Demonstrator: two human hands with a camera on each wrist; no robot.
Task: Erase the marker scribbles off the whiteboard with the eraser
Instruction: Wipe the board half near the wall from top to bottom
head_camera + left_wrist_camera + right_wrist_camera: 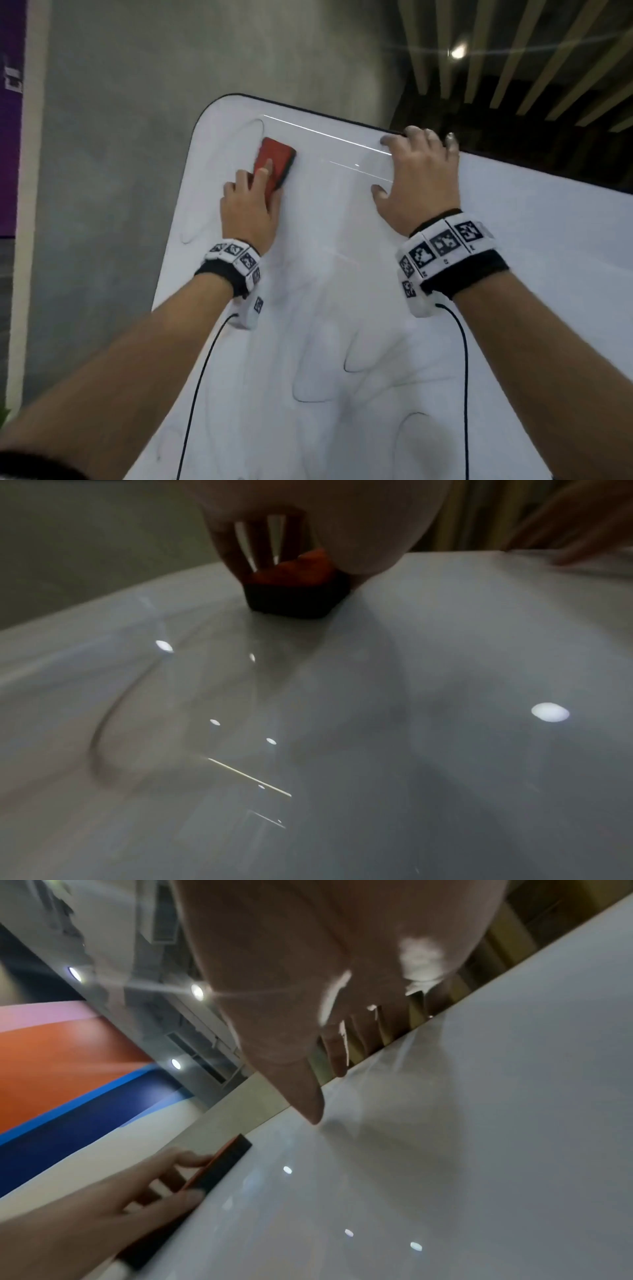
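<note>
Red eraser (275,166) with dark felt base lies flat against whiteboard (342,308), near upper left corner. Left hand (248,205) grips eraser, fingers on red back, thumb curled along edge. Right hand (419,178) lies spread on board, fingers hooked over top edge, holding nothing. Faint grey marker scribbles (359,370) loop across lower board. Grey wall (120,137) behind.
</note>
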